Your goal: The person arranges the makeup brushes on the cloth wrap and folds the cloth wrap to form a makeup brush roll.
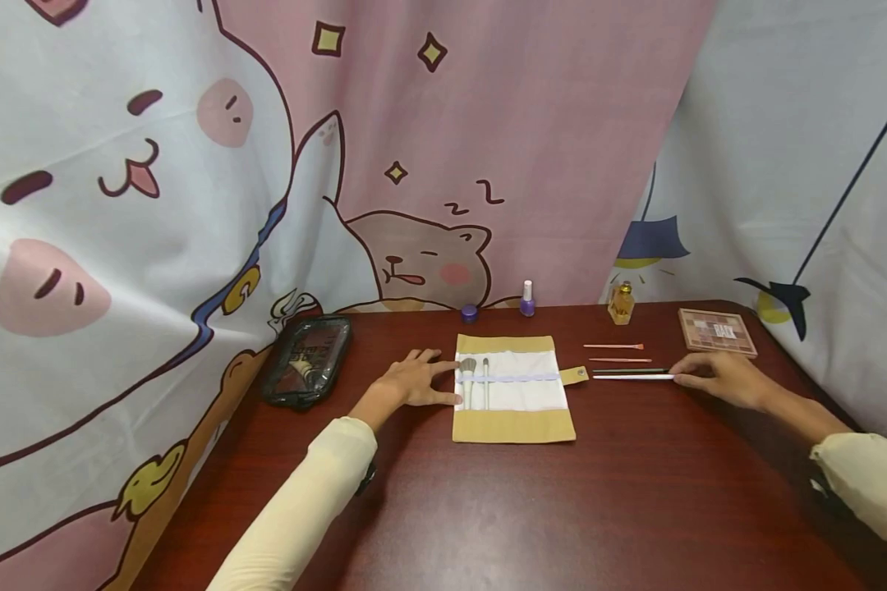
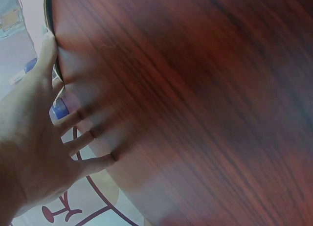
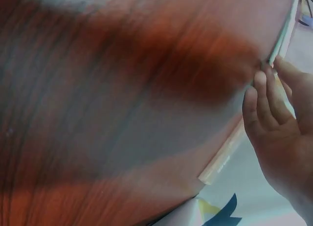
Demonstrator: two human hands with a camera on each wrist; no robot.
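Note:
A tan brush roll [image 1: 513, 428] lies unfolded, with a fluffy makeup brush [image 1: 468, 379] and a slimmer brush [image 1: 485, 386] tucked under its lilac band. My left hand [image 1: 417, 378] rests at the roll's left edge, fingers spread, with thumb and index fingertip touching it. To the right, my right hand [image 1: 724, 379] pinches the right end of a thin white stick [image 1: 631, 377] between thumb and fingers; its tip is hidden by them. Just behind lies a thin green stick [image 1: 628, 370]. In the right wrist view, the fingertips [image 3: 260, 79] meet at the stick.
Two thin pinkish brushes, one with a flared head [image 1: 638, 346], lie beyond the sticks. Along the back stand a purple jar [image 1: 469, 313], a nail polish bottle [image 1: 527, 302] and a yellow perfume bottle [image 1: 621, 304]. An eyeshadow palette [image 1: 717, 332] is far right, a black pouch [image 1: 307, 359] left.

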